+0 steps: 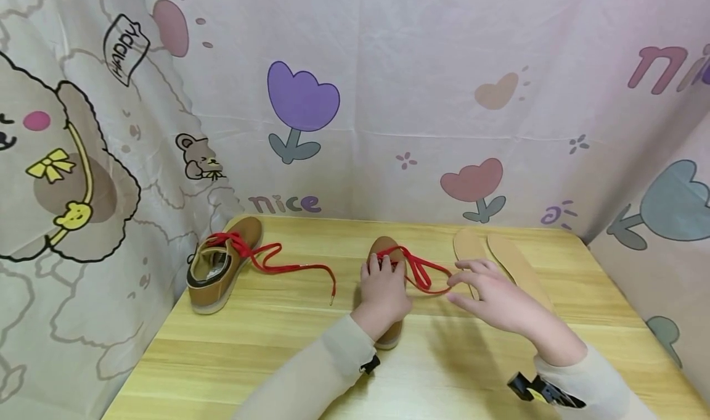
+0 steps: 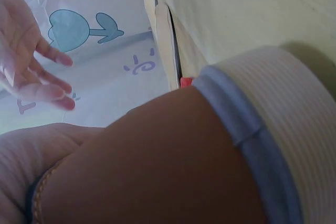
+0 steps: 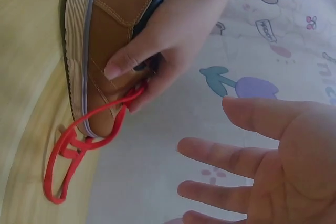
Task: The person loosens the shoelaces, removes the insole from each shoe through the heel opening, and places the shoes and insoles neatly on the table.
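Note:
A brown shoe stands sole down on the wooden table, its toe pointing away from me. My left hand holds it from above; in the right wrist view the thumb presses on the shoe's side while the fingers reach over the top. A red shoelace runs from the shoe and lies in loops on the table to its right. My right hand hovers beside the loops with its fingers spread, holding nothing; its spread fingers also show in the right wrist view. The hand covers most of the shoe's opening.
A matching brown shoe with loose red laces sits at the table's back left. Two tan insoles lie at the back right, partly behind my right hand. A printed curtain hangs along the table's back.

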Motion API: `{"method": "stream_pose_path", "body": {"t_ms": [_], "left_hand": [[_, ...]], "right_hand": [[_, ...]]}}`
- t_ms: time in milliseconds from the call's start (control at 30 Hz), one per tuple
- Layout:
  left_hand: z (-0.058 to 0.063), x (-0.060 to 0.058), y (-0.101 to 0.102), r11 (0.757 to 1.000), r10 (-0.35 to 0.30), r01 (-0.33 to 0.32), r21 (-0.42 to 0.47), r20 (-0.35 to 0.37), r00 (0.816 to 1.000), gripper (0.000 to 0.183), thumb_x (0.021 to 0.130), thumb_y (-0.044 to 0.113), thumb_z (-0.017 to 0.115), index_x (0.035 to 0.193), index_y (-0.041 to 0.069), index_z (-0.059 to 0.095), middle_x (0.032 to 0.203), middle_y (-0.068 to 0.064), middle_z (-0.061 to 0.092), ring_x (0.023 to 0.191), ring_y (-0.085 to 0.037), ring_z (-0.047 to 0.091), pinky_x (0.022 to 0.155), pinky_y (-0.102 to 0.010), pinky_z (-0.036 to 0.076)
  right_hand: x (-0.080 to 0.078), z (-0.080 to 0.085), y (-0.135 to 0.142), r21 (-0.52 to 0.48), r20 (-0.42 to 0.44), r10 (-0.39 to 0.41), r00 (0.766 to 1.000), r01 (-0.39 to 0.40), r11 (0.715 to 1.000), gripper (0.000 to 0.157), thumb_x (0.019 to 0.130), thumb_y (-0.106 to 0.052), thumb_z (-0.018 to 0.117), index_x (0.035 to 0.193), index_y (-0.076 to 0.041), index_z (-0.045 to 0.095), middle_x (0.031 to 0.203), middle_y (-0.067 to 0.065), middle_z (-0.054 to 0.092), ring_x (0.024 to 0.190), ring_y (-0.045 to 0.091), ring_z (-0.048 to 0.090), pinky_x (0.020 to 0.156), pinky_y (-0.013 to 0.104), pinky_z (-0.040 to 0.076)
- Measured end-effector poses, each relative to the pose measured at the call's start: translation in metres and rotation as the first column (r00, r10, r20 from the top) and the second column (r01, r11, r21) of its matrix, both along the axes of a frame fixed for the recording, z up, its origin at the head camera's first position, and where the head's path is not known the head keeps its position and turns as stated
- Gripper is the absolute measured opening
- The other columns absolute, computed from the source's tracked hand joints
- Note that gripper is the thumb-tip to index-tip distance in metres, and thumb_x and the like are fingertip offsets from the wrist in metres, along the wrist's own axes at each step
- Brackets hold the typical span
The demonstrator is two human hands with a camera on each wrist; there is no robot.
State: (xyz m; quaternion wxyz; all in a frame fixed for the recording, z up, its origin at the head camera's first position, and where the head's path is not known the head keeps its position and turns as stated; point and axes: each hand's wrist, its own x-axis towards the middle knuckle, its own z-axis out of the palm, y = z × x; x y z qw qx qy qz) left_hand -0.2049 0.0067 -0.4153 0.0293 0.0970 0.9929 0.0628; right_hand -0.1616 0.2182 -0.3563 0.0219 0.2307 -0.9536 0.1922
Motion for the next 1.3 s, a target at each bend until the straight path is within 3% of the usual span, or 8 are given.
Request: {"method": "stream_pose_path", "body": {"t_ms": [433, 767, 1300], "left_hand": [[-0.002, -0.011, -0.029, 1.000, -0.008, 0.008, 0.016, -0.001, 1.000, 0.067, 0.091, 0.037, 0.067, 0.153, 0.023, 0.045, 0.159, -0.011, 0.034, 0.148, -0.038, 0.023, 0.116, -0.053, 0.026], [0.000, -0.019, -0.062, 0.998, 0.035, -0.036, 0.045, 0.020, 0.999, 0.066, 0.091, 0.035, 0.068, 0.152, 0.023, 0.046, 0.160, -0.014, 0.032, 0.148, -0.039, 0.022, 0.115, -0.054, 0.027], [0.005, -0.025, -0.113, 0.996, 0.071, -0.072, 0.051, 0.018, 0.997, 0.065, 0.090, 0.034, 0.069, 0.151, 0.021, 0.048, 0.159, -0.018, 0.033, 0.146, -0.043, 0.023, 0.112, -0.058, 0.029]], "right_hand": [[0.004, 0.011, 0.018, -0.008, 0.005, -0.031, 0.999, 0.032, 0.999, 0.029, 0.097, -0.042, 0.064, 0.113, -0.019, 0.071, 0.144, 0.022, 0.050, 0.131, 0.046, 0.040, 0.098, 0.066, 0.040], [0.007, 0.017, 0.033, -0.022, 0.022, -0.060, 0.998, 0.060, 0.998, 0.035, 0.098, -0.040, 0.063, 0.118, -0.012, 0.070, 0.147, 0.025, 0.046, 0.134, 0.049, 0.033, 0.097, 0.072, 0.036], [0.014, 0.028, 0.051, -0.007, 0.061, -0.088, 0.994, 0.088, 0.996, 0.041, 0.099, -0.046, 0.059, 0.124, -0.014, 0.068, 0.151, 0.022, 0.041, 0.133, 0.046, 0.034, 0.093, 0.067, 0.042]]}}
